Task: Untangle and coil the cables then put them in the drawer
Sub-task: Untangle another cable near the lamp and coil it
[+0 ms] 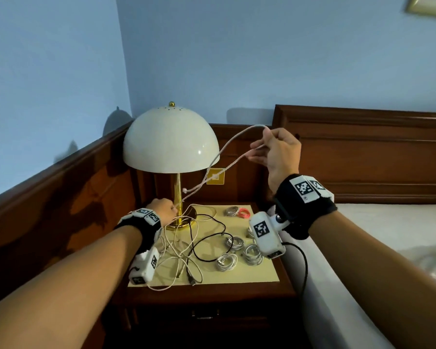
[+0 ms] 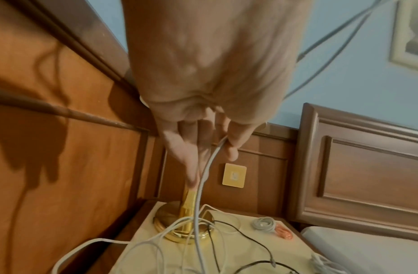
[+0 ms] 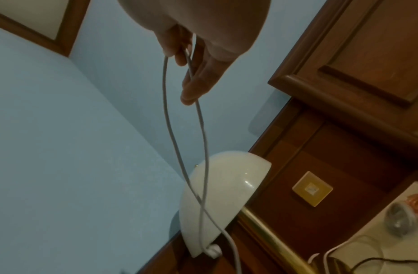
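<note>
My right hand [image 1: 277, 152] pinches the white cable [image 1: 227, 147] raised, its length slanting down-left to my left hand [image 1: 163, 210], which pinches it just above the worktop [image 1: 259, 273] tangle [image 1: 184, 250].

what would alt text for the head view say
A right hand lifts a loop of white cable beside a domed lamp while the left hand grips it low, above a nightstand strewn with loose and coiled cables.

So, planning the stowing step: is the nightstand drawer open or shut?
Shut: the drawer front sits flush under the nightstand top.
</note>
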Demonstrator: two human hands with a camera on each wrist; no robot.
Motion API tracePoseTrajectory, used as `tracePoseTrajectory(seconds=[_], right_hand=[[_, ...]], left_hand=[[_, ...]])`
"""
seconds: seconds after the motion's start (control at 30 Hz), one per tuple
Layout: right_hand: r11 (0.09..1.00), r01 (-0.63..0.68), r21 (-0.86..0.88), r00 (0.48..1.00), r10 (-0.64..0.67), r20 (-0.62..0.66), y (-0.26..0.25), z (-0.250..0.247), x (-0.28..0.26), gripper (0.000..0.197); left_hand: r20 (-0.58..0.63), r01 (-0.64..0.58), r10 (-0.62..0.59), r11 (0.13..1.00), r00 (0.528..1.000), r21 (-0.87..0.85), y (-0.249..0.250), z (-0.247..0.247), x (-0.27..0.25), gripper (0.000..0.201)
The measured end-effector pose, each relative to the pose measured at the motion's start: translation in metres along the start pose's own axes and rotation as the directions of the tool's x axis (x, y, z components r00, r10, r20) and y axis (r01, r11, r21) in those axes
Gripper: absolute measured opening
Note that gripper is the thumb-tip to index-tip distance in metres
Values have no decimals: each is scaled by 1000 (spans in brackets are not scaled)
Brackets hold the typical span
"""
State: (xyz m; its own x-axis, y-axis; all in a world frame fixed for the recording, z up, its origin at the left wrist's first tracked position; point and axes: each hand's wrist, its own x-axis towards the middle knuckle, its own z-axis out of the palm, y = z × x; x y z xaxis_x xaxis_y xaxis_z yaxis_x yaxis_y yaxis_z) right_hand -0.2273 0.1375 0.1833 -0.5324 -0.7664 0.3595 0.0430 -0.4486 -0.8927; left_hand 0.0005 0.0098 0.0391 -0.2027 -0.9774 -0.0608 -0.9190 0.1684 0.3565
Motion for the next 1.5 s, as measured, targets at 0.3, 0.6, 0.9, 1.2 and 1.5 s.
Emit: tracePoseTrajectory(seconds=[0.3, 0.6, 0.9, 1.2, 1.5], right_hand=[[578, -248, -778, 831, 539, 135, 53, -33, -27, 21], [643, 25, -765, 915, 294, 277, 40, 0, -30, 21], [767, 191, -613, 947, 20, 321, 5, 39, 1, 26], [980, -94, -174, 965, 133, 224, 0, -6, -24, 36], [862, -211, -460, 755, 443, 484, 75, -92, -101, 13]], left_hand=[[-181, -48, -73, 809, 981, -585, 27, -65, -7, 23], [-553, -505, 312, 830, 772, -236, 87, -121, -54, 27], [-575, -629, 525, 777, 627, 23, 118, -149, -73, 24], [-175, -514, 484, 783, 857, -351, 54, -72, -73, 24], [-51, -122, 173, 427, 984, -896, 1, 5, -107, 30]])
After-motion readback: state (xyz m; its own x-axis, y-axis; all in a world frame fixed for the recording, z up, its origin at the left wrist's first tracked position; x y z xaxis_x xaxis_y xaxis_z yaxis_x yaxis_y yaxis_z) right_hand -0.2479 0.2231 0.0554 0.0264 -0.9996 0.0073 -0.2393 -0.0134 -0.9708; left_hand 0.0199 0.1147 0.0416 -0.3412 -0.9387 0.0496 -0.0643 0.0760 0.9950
